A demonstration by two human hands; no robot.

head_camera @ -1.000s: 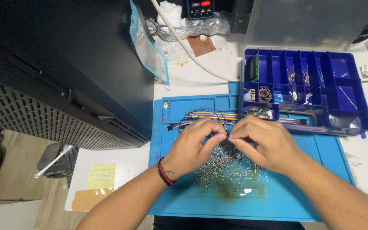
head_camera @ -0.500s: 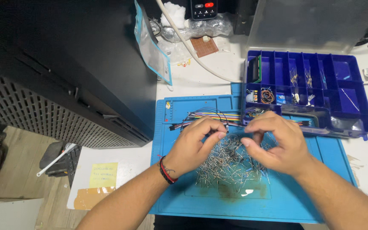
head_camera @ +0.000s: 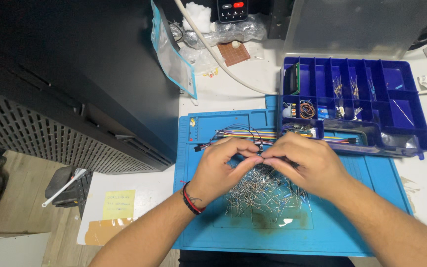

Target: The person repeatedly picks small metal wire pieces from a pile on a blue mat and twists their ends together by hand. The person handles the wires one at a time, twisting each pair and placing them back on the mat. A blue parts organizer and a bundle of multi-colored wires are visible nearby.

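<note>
**Both hands pinched together over a heap of wire-legged parts**

Centrally, on the blue mat (head_camera: 322, 232), lies a loose heap of small electronic components (head_camera: 268, 193): thin silvery metal legs, tangled and criss-crossed, glinting; the tiny bodies are too small to tell apart. Left hand (head_camera: 221, 165) and right hand (head_camera: 305, 163) meet just above the heap's far edge, fingertips pinched against each other at the middle. Something very small seems to be held between them, but the fingers hide it; whether either hand truly grips a part cannot be told. A red-and-black band (head_camera: 192, 199) circles the left wrist.

Just beyond the knuckles runs a flat bundle of multicoloured jumper wires (head_camera: 238, 133), with black plug ends, lying across the mat and partly covered by the hands. The mat is rubbery, matte, with moulded shallow recesses along its far edge and a brownish stain near the front.

To the right stands a blue plastic organiser box (head_camera: 396, 133), divided into many compartments, its clear lid (head_camera: 357, 29) raised behind. Some cells hold thin-legged parts, one a coil of reddish wire, one a small green board; several are bare. Contents of the near row are hard to make out.

Left of the mat, a yellow sticky note (head_camera: 118, 203) sits on the white desk, beside a large black cabinet (head_camera: 75, 84) with a perforated side.
</note>
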